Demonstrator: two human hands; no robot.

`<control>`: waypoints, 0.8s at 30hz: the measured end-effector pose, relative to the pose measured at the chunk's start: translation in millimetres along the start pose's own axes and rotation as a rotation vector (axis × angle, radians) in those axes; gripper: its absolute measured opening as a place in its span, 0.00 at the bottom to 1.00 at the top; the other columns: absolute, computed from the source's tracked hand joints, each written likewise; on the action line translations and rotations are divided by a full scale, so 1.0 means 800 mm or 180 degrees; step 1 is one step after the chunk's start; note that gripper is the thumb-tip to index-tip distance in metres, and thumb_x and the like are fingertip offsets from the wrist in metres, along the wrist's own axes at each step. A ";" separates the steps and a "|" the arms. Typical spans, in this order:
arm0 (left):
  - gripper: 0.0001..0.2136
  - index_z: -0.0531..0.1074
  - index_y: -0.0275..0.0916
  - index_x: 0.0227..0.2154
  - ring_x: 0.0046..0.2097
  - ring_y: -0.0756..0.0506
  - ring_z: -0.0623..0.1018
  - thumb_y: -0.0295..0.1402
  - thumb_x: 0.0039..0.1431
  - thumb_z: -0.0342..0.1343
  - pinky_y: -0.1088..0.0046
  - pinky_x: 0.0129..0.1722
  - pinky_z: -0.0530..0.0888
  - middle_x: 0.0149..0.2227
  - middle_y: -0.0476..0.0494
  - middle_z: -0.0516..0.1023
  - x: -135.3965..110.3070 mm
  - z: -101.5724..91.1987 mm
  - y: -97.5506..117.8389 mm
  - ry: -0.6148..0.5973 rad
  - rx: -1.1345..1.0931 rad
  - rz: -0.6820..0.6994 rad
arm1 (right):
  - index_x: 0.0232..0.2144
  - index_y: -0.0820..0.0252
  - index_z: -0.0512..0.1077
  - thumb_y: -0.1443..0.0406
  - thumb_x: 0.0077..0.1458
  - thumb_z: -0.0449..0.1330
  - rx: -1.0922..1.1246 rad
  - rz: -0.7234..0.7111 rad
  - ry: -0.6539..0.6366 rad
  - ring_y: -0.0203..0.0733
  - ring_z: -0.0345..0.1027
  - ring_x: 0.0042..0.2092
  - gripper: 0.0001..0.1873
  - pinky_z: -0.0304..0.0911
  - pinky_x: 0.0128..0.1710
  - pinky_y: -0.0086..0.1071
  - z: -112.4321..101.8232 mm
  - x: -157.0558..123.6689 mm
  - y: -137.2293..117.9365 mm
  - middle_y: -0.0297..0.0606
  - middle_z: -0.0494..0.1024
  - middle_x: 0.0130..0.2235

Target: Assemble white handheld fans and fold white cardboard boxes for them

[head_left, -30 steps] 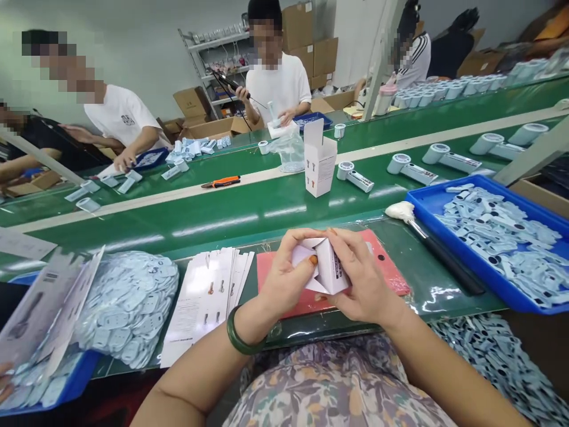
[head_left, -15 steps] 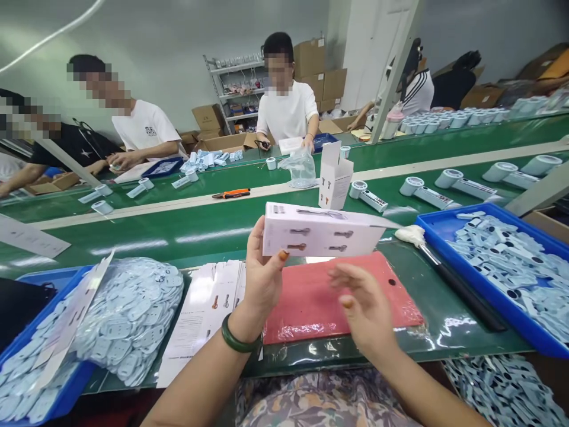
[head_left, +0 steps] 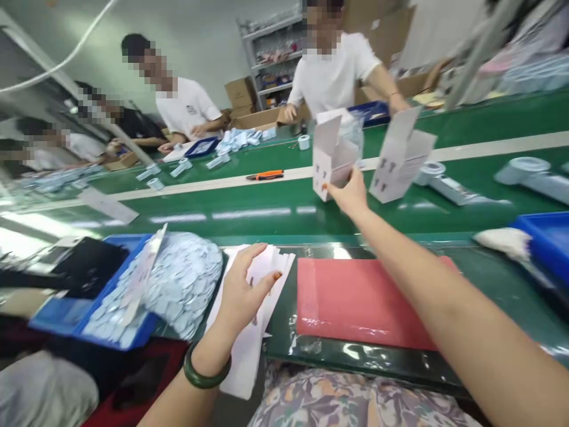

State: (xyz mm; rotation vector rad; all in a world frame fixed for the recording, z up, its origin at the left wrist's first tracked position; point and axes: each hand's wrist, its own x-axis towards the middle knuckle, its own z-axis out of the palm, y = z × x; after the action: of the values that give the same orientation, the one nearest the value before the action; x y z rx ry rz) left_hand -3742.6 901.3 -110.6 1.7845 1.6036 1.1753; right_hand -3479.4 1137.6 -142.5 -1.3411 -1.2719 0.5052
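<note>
My right hand (head_left: pixel 349 194) reaches out over the green conveyor belt (head_left: pixel 249 213) and grips a small white carton (head_left: pixel 329 155) standing upright with its top flap open. A second open white carton (head_left: pixel 399 157) stands just right of it on the belt. My left hand (head_left: pixel 242 293), with a green bangle on the wrist, rests with spread fingers on the stack of flat white carton blanks (head_left: pixel 253 320) at the near edge. A red mat (head_left: pixel 360 302) lies between my arms.
A blue tray heaped with pale blue parts (head_left: pixel 178 284) sits left of the blanks; another blue tray (head_left: pixel 549 237) is at the right. An orange-handled tool (head_left: pixel 265 175) and white handheld devices (head_left: pixel 527 172) lie on the belt. Several people work across the line.
My right hand has carried the folded carton out and stood it on the belt beside the other one. My left hand let go and dropped onto the stack of blanks. The view swung left.
</note>
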 end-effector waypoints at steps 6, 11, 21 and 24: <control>0.42 0.66 0.41 0.67 0.73 0.17 0.52 0.51 0.50 0.70 0.26 0.65 0.57 0.72 0.25 0.59 -0.078 -0.032 -0.078 -0.0199 0.1837 -0.0805 | 0.49 0.55 0.71 0.49 0.48 0.74 0.0346 -0.0096 -0.0461 0.62 0.71 0.58 0.31 0.67 0.59 0.58 0.007 0.009 0.053 0.49 0.75 0.53; 0.35 0.57 0.44 0.71 0.72 0.27 0.62 0.41 0.63 0.58 0.38 0.68 0.61 0.72 0.29 0.59 -0.095 -0.025 -0.094 0.0038 0.1697 -0.0076 | 0.50 0.54 0.74 0.47 0.68 0.55 0.0161 -0.0230 -0.1337 0.48 0.79 0.42 0.21 0.74 0.48 0.48 -0.007 -0.072 0.025 0.41 0.80 0.41; 0.32 0.51 0.46 0.73 0.73 0.29 0.61 0.38 0.69 0.53 0.38 0.69 0.62 0.73 0.30 0.58 -0.100 -0.006 -0.097 -0.0233 0.1913 0.0550 | 0.37 0.60 0.79 0.66 0.58 0.66 -0.0899 0.0157 -0.2632 0.53 0.75 0.50 0.04 0.66 0.51 0.42 -0.004 -0.211 -0.081 0.47 0.80 0.44; 0.33 0.50 0.47 0.73 0.73 0.29 0.60 0.38 0.69 0.55 0.39 0.68 0.64 0.72 0.30 0.59 -0.101 -0.004 -0.098 -0.0061 0.1900 0.0764 | 0.34 0.59 0.74 0.67 0.57 0.66 -0.0723 0.0421 -0.2560 0.52 0.75 0.49 0.04 0.66 0.52 0.43 0.002 -0.208 -0.090 0.45 0.79 0.43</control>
State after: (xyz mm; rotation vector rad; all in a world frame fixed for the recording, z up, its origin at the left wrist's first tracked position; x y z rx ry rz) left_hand -3785.4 839.8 -195.0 2.4018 1.9042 0.8116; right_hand -3560.5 975.2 -141.9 -1.4709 -1.9384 1.0896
